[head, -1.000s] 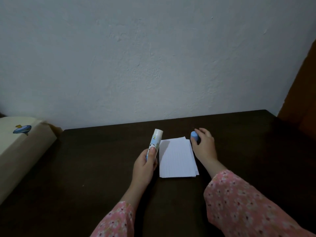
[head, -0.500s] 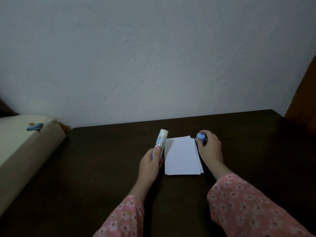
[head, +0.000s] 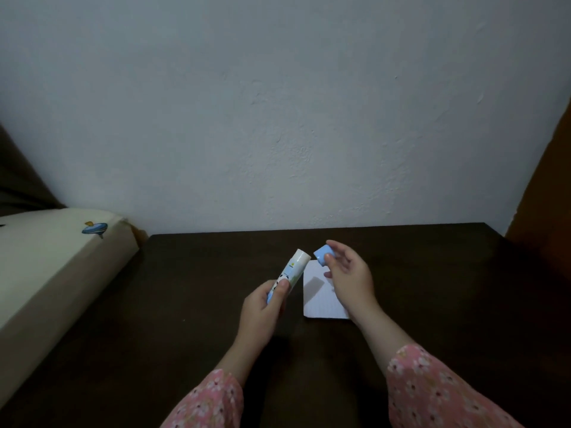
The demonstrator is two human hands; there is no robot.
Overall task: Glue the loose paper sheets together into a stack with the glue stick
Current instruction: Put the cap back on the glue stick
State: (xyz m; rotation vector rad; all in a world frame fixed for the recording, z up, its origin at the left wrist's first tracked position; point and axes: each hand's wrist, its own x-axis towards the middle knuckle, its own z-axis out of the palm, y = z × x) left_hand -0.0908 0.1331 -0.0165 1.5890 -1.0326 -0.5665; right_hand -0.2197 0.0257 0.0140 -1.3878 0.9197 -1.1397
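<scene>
Being light and rigid, the glue stick [head: 289, 276] is gripped low by the left hand [head: 262, 307], its blue cap [head: 323, 255] pinched at 1 o'clock by the right hand [head: 347, 276].

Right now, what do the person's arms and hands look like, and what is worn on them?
Both arms wear loose pink sleeves with a small pale flower print: the left sleeve, the right sleeve. The sleeves end partway along the forearms. The left hand and right hand are bare, with no gloves visible.
</scene>
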